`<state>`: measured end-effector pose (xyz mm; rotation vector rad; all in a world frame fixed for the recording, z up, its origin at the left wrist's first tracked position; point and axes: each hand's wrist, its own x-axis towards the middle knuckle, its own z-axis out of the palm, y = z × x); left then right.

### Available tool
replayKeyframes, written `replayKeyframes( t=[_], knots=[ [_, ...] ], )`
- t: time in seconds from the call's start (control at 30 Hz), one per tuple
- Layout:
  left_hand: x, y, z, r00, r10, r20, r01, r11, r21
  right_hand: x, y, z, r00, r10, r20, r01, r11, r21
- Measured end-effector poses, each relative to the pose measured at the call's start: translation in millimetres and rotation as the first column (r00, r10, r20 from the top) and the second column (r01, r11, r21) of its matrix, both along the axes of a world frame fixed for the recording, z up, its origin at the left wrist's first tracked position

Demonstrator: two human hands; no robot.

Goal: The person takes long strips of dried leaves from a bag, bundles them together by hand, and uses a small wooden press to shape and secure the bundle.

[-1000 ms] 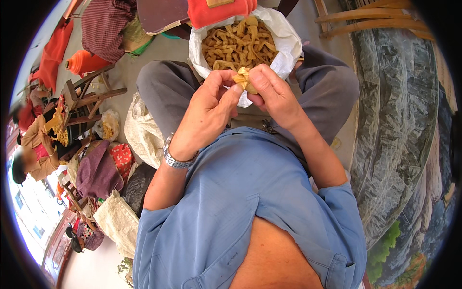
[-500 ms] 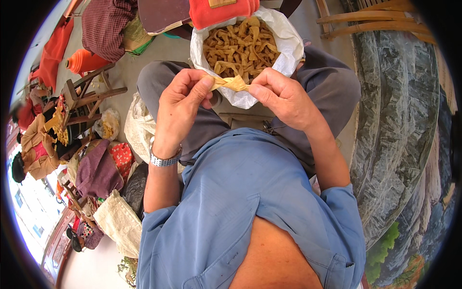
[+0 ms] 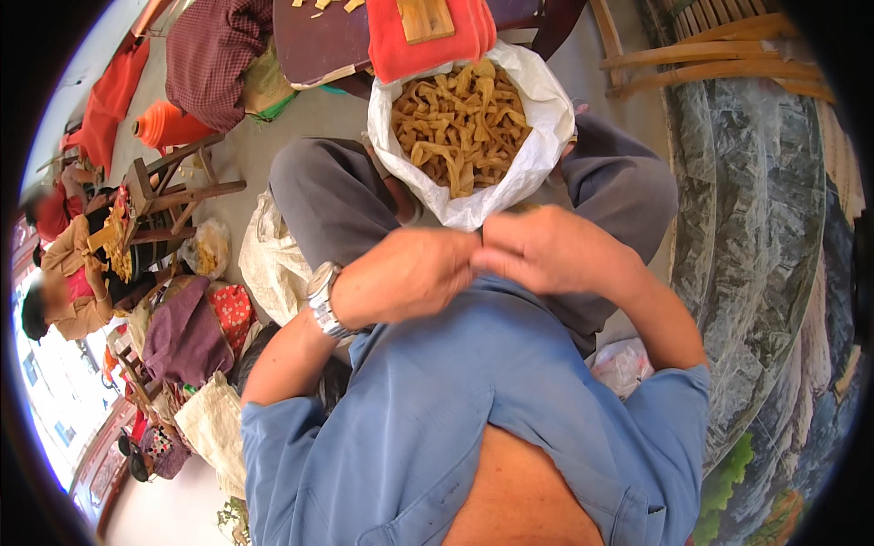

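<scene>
My left hand (image 3: 410, 275) and my right hand (image 3: 553, 250) meet over my lap, knuckles up and fingers curled inward. Both are slightly blurred, and whatever lies between the fingers is hidden beneath them. Just beyond them, between my knees, stands a white plastic sack (image 3: 549, 100) with its rim rolled open. Many brown, twisted strips (image 3: 460, 127) fill it. Behind the sack, a red cloth (image 3: 432, 55) hangs over the edge of a dark table (image 3: 319, 41), with a small wooden block (image 3: 425, 18) on top.
A wooden stool (image 3: 187, 194), an orange container (image 3: 168, 125) and a pale woven sack (image 3: 273, 250) are to my left. Farther left a person in tan (image 3: 77, 291) sits. Plastic-covered, stone-patterned panels (image 3: 751, 246) line my right, with a wooden chair (image 3: 701, 59) above.
Both hands have drawn back toward my body and closed together. The yellowish strip stretched between their fingertips before is out of sight now. The view has shifted slightly.
</scene>
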<state>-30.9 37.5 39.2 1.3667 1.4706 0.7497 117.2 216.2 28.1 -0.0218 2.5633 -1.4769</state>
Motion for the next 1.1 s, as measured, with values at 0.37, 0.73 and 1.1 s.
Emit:
replayKeyframes(
  t=[0.37, 0.73, 1.1],
  knots=[
    [-41.3, -28.8, 28.9, 0.975, -0.212, 0.062, 0.221, 0.939, -0.264, -12.2, -3.8, 41.3, 0.951, 0.305, -0.051, -0.304, 0.952, 0.030],
    [-158.9, 99.3, -42.4, 0.728, 0.681, 0.082, -0.684, 0.712, 0.156, -151.7, 116.1, -37.6, 0.831, -0.166, -0.531, 0.401, 0.841, 0.365],
    [-168.0, 131.6, -77.6, 0.551, 0.717, -0.427, -0.684, 0.681, 0.262, -180.5, 134.2, -86.0, 0.870, -0.403, -0.285, 0.493, 0.741, 0.456]
  ],
)
